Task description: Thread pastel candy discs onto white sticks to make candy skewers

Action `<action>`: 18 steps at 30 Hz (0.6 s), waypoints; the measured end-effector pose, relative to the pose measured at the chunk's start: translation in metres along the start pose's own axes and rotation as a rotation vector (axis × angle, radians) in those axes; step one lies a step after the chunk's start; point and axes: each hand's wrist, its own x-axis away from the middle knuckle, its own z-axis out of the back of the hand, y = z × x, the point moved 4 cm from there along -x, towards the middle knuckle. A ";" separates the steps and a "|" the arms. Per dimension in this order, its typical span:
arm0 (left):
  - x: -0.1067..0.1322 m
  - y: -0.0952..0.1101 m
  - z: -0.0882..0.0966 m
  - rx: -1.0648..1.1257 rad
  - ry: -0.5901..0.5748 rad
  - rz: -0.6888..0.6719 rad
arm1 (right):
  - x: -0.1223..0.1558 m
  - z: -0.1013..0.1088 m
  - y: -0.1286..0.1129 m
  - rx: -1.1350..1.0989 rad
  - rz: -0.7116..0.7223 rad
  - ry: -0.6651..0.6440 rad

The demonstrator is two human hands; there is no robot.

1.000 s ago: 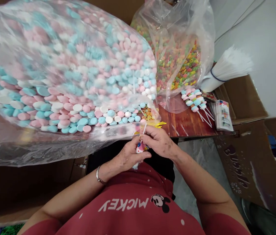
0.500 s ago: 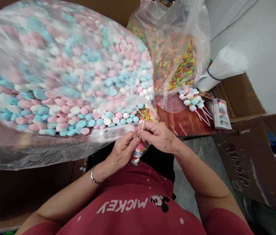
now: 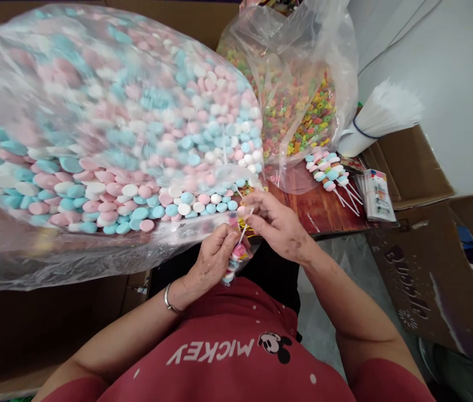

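Note:
My left hand (image 3: 213, 255) is closed round the neck of a small clear wrapper. Inside that wrapper is a marshmallow skewer (image 3: 232, 267) in pink, white and blue, its candy end pointing down towards my shirt. The skewer's white stick (image 3: 243, 233) slants up out of my left fingers. Around the stick's upper end is my right hand (image 3: 276, 226), thumb and index finger apart, the thumb close against the stick; whether they touch cannot be told. Shiny gold strips (image 3: 244, 225) show at the table edge behind the stick.
A huge clear bag of marshmallows (image 3: 135, 134) covers the left of the table. Behind is a bag of coloured ring candies (image 3: 315, 111). Finished-looking skewers (image 3: 331, 170), a stack of printed wrappers (image 3: 377, 192), a container of white sticks (image 3: 357, 137) and cardboard boxes (image 3: 407, 268) are at right.
My right fingers have opened from a pinch at the stick and moved slightly up. My left hand has shifted a little down and still grips the wrapped skewer, its stick now tilted right.

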 end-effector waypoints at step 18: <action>-0.020 0.012 0.010 -0.096 0.194 -0.117 | 0.025 -0.014 -0.005 0.447 0.340 0.064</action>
